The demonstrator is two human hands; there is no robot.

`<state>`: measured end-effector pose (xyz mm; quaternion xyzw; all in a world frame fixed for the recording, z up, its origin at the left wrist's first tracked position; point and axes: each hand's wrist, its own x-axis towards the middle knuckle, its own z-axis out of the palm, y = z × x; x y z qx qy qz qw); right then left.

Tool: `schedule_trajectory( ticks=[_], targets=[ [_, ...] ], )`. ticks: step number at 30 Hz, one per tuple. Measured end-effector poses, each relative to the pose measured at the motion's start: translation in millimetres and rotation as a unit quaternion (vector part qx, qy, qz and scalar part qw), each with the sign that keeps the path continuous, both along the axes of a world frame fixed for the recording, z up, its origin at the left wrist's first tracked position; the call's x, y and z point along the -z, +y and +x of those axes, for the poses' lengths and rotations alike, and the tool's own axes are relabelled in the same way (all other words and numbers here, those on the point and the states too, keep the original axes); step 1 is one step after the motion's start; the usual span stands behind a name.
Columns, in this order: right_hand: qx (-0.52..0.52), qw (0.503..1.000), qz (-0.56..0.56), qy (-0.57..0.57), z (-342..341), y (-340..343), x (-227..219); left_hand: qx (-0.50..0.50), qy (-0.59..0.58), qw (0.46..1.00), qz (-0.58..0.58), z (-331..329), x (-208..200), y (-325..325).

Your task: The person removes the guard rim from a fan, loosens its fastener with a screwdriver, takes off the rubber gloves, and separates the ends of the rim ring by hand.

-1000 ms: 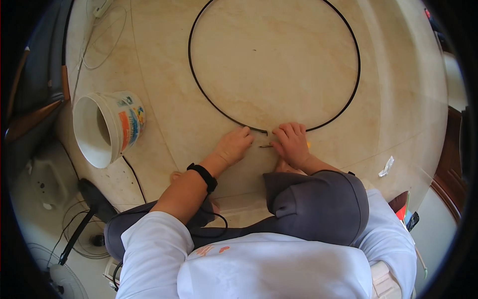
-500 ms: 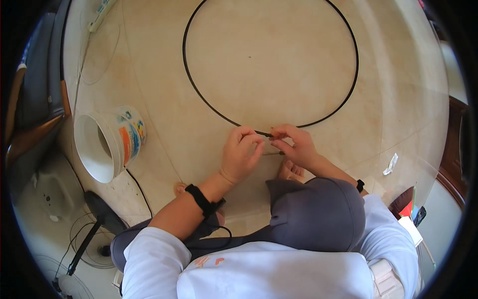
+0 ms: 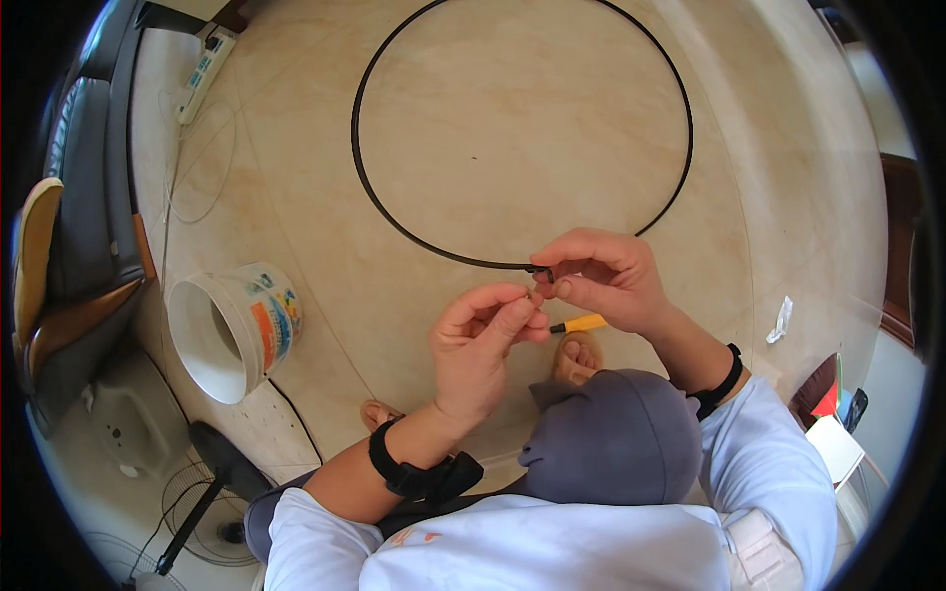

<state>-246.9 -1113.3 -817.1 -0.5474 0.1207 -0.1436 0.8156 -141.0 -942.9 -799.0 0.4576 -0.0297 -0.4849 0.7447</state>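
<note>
A large hoop of thin black tubing or rod (image 3: 356,138) lies on the floor in front of me. At its near side, my right hand (image 3: 619,281) pinches the hoop around a small dark fitting (image 3: 541,271). Just below and to the left, my left hand (image 3: 478,345) has thumb and fingertips pressed together on a tiny piece, too small to name. The two hands' fingertips almost meet. Under my right hand, a tool with a yellow handle (image 3: 586,323) and a dark end lies near my foot; its kind cannot be made out.
On the left stands a white bucket (image 3: 202,369) with a coloured label, tipped toward me in view. A fan (image 3: 222,478) is at the lower left, and a power strip (image 3: 205,77) with a thin cord is at the upper left. A crumpled white scrap (image 3: 779,320) lies at the right.
My left hand has drawn slightly down and turned, away from the hoop. My right hand has shifted right and stays at the fitting. The yellow handle now shows; the whole view has shifted.
</note>
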Motion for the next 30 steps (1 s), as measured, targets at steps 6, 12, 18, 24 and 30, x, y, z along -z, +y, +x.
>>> schedule_trajectory(
  ticks=[6, 12, 18, 24, 30],
  targets=[
    [0.007, 0.999, -0.031, -0.005, -1.3, 0.4, -3.0, 0.0, 0.131, 0.991, -0.027, 3.3, -0.4, -0.3],
    [0.016, 1.0, -0.018, -0.016, -2.8, 3.5, -5.5, 0.007, 0.163, 0.986, -0.019, 2.5, -5.0, -1.8],
    [0.038, 0.994, -0.094, -0.04, -1.7, 5.2, 0.5, 0.017, 0.146, 0.989, -0.016, 0.4, -6.2, -3.8],
    [0.023, 0.995, -0.089, -0.03, -1.8, 3.8, -1.1, 0.003, 0.175, 0.985, -0.005, -2.7, -10.5, -4.2],
    [0.017, 0.996, -0.087, -0.025, -0.1, 5.7, -3.8, -0.012, 0.195, 0.981, -0.011, -4.1, -10.8, -5.5]
  ],
)
